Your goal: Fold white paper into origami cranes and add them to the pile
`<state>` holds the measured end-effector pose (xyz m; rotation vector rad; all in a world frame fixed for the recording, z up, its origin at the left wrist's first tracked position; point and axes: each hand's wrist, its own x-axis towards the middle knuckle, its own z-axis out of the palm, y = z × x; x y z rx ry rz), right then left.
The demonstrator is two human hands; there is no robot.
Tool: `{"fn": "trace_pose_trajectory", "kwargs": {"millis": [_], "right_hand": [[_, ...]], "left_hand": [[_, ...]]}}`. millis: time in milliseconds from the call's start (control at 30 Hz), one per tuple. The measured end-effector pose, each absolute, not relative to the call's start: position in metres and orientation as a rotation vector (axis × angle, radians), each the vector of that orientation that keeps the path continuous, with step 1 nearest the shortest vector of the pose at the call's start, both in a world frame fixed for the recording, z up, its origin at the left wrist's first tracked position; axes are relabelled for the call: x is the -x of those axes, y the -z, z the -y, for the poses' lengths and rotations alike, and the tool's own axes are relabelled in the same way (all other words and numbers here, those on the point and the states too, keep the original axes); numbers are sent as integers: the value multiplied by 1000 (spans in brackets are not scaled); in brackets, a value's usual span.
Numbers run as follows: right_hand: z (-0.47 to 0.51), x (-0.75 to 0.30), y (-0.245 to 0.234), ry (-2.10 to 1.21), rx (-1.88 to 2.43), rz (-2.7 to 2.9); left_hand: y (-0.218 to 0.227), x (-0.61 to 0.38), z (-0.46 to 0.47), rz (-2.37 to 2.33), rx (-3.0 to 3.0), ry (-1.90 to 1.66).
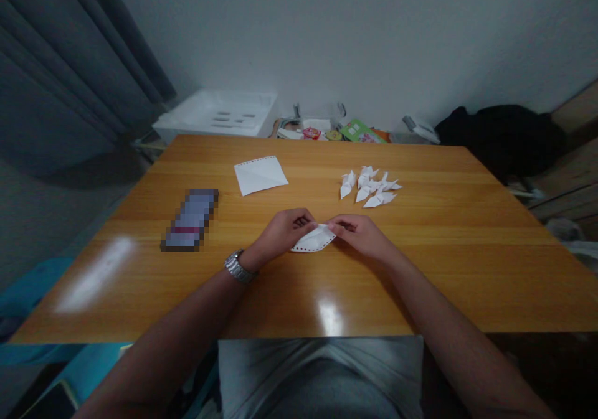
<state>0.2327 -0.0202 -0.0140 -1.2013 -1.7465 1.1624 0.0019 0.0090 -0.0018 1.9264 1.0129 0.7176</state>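
A small white paper with a perforated edge lies partly folded on the wooden table, held between both hands. My left hand, with a metal watch on its wrist, pinches the paper's left part. My right hand pinches its right tip. Both hands rest on the table near its middle.
A flat white sheet lies further back. Several folded white paper figures sit in a cluster at the back right. A blurred dark rectangular object lies to the left. Beyond the table are a white box, clutter and a dark bundle.
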Motion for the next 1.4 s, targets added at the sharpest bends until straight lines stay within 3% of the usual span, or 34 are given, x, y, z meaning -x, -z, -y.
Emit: {"fn": "trace_pose_trajectory", "kwargs": {"millis": [467,1400], "right_hand": [[22,-227,11,-966,1362,1808],[15,-231,22,-969,1338,1624]], "left_hand": [[8,-6,-7,-988,-1789,-735],[3,-3,-7,-935,-1786,-772]]}}
